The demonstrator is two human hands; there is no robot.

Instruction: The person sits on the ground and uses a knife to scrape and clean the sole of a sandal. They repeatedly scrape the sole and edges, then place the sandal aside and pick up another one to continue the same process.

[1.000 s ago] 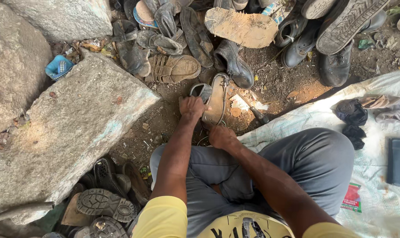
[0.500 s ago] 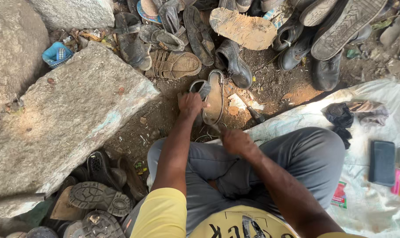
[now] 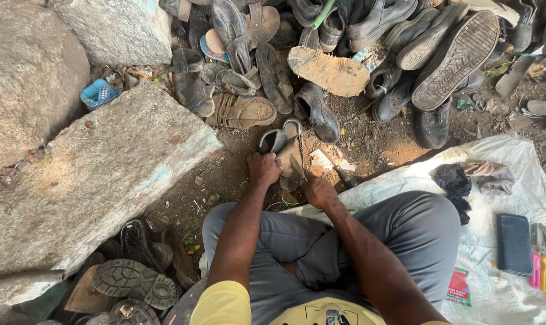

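Dirt ground (image 3: pixel 369 141) — shoes (image 3: pixel 345 54) ahead, slab (image 3: pixel 98 180) leftward; our left hand (image 3: pixel 263 168) grips the sandal (image 3: pixel 285 147), right hand (image 3: pixel 319 191) clamps a blade (image 3: pixel 297 167).

both hands (image 3: pixel 291 180) grip sandal (image 3: pixel 283 147) (by stone slab (image 3: pixel 98 180)), shoes (image 3: pixel 369 48) behind.

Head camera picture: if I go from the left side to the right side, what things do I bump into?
Big grey stone slab → left hand → sandal being worked on → right hand → dark crumpled cloth → flat black case → pink and yellow tools.
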